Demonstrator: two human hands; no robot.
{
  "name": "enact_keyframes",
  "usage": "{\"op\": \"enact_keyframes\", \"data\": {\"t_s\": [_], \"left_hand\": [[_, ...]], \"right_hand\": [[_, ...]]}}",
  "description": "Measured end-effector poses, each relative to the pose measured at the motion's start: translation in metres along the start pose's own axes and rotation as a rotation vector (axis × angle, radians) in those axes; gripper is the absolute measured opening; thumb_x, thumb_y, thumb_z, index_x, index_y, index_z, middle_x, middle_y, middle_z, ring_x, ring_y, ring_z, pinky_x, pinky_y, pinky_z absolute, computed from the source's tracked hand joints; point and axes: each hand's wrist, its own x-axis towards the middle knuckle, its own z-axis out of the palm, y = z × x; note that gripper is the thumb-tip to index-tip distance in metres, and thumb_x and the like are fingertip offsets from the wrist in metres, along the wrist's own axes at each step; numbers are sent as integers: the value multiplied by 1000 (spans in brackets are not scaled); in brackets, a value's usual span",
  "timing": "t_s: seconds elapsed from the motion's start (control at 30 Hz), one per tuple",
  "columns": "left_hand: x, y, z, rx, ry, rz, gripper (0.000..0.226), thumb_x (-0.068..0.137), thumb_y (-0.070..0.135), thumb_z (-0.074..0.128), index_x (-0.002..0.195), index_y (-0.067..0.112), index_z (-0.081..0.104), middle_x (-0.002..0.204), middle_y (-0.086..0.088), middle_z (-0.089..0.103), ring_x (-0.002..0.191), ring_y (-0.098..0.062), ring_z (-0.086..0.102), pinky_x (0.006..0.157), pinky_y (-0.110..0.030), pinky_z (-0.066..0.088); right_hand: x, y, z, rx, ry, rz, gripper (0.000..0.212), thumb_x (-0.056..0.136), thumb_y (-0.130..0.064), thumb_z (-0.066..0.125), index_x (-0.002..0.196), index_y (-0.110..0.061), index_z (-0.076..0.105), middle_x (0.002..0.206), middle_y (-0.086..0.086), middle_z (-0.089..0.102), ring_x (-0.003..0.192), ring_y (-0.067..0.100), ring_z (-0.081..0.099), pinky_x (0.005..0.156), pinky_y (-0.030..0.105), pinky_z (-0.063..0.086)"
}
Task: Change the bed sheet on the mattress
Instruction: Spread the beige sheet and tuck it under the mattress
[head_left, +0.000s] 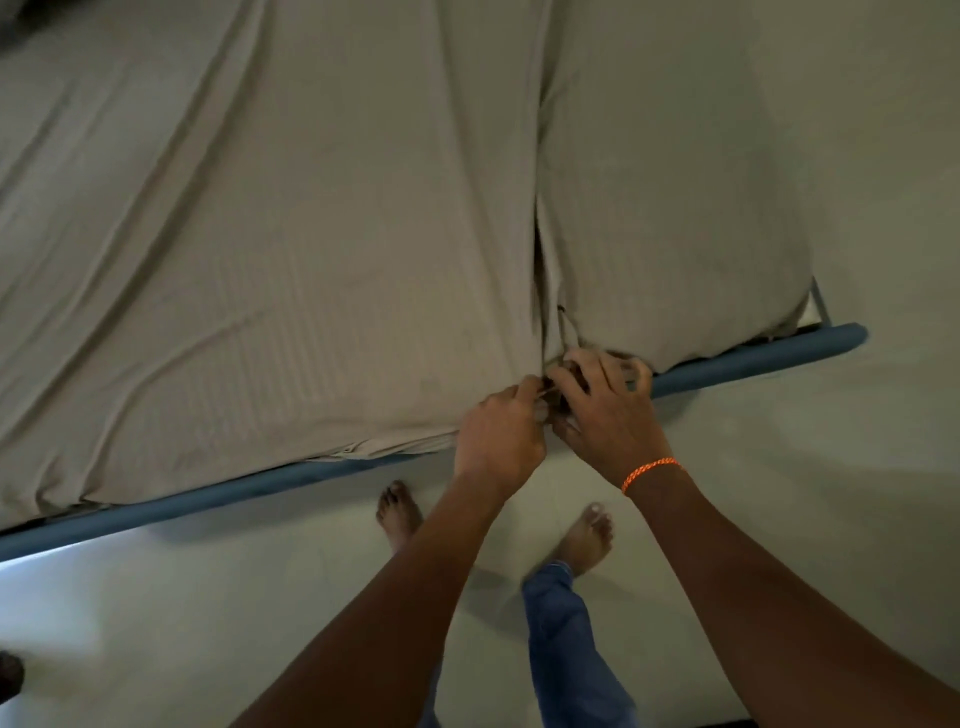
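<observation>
A beige ribbed bed sheet (291, 249) covers the mattress, which lies across the upper part of the head view in two sections with a dark gap (540, 228) between them. At the near end of that gap, thin sheet ties (563, 325) hang down to a knot at the mattress edge. My left hand (498, 431) pinches a tie end at the knot. My right hand (602, 405), with an orange thread on its wrist, curls its fingers around the same knot from the right. The knot itself is mostly hidden by my fingers.
A blue padded bed frame rail (753, 358) runs along the near mattress edge, sloping down to the left. My bare feet (587, 535) stand on the pale floor (779, 467) just in front of it. Open floor lies to the right of the bed.
</observation>
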Motion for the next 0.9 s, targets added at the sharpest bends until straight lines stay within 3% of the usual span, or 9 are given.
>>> {"op": "enact_keyframes", "data": {"t_s": [0.1, 0.2, 0.27, 0.37, 0.6, 0.7, 0.73, 0.8, 0.9], "left_hand": [[8, 14, 13, -7, 106, -66, 36, 91, 20, 65, 125, 23, 53, 104, -3, 72, 85, -30, 70, 71, -43, 60], [7, 13, 14, -74, 276, -175, 26, 98, 17, 61, 123, 21, 54, 97, -1, 70, 76, -25, 67, 64, -39, 56], [12, 13, 12, -96, 370, -245, 23, 98, 14, 60, 120, 19, 57, 80, 1, 65, 64, -25, 61, 59, -36, 49], [15, 13, 11, -80, 462, -231, 8, 96, 22, 56, 99, 16, 61, 62, -2, 59, 50, -30, 56, 53, -36, 49], [6, 12, 19, 18, 425, -33, 21, 92, 33, 55, 80, 18, 63, 59, 8, 50, 46, -15, 42, 48, -24, 30], [14, 28, 31, 121, 353, 56, 7, 92, 20, 60, 94, 17, 66, 76, 2, 61, 57, -18, 54, 50, -26, 33], [17, 36, 34, 152, 301, 59, 17, 89, 13, 63, 106, 17, 66, 89, 1, 63, 68, -19, 59, 53, -29, 40], [26, 52, 42, 209, 215, 124, 47, 87, 7, 64, 131, 19, 57, 120, -1, 60, 95, -22, 61, 74, -36, 52], [41, 79, 42, 234, 193, 199, 63, 88, 12, 60, 148, 22, 43, 143, -1, 50, 119, -25, 54, 93, -41, 49]], "right_hand": [[6, 5, 5, 149, -54, 69, 79, 90, -52, 65, 157, -21, 37, 159, 11, 35, 143, 31, 39, 109, 57, 31], [13, -1, 14, 215, -152, 80, 111, 83, -70, 63, 166, -21, 7, 171, 11, 13, 156, 30, 18, 115, 61, 20], [23, -16, 16, 200, -124, 104, 102, 87, -66, 55, 166, -21, 9, 171, 9, 16, 157, 28, 18, 116, 62, 18], [44, -45, 11, 300, 105, 310, 66, 98, -43, 44, 160, -22, 32, 163, 0, 37, 147, 17, 38, 115, 59, 22], [43, 16, 16, 67, 398, 312, 25, 98, -13, 62, 119, -25, 71, 128, -2, 67, 108, 23, 65, 88, 45, 43], [25, 48, 6, -73, 345, 209, 18, 101, -13, 59, 113, -22, 69, 122, 1, 67, 100, 26, 64, 76, 42, 42], [19, 54, 3, -86, 328, 227, 16, 102, -15, 59, 114, -22, 68, 123, 1, 66, 99, 26, 63, 74, 41, 41], [8, 55, 2, -42, 319, 389, 19, 101, -16, 60, 117, -22, 66, 129, 0, 63, 103, 25, 62, 74, 41, 41], [2, 35, 0, 185, 444, 790, 24, 101, -24, 64, 124, -23, 65, 136, -1, 58, 111, 20, 62, 75, 40, 50]]}}
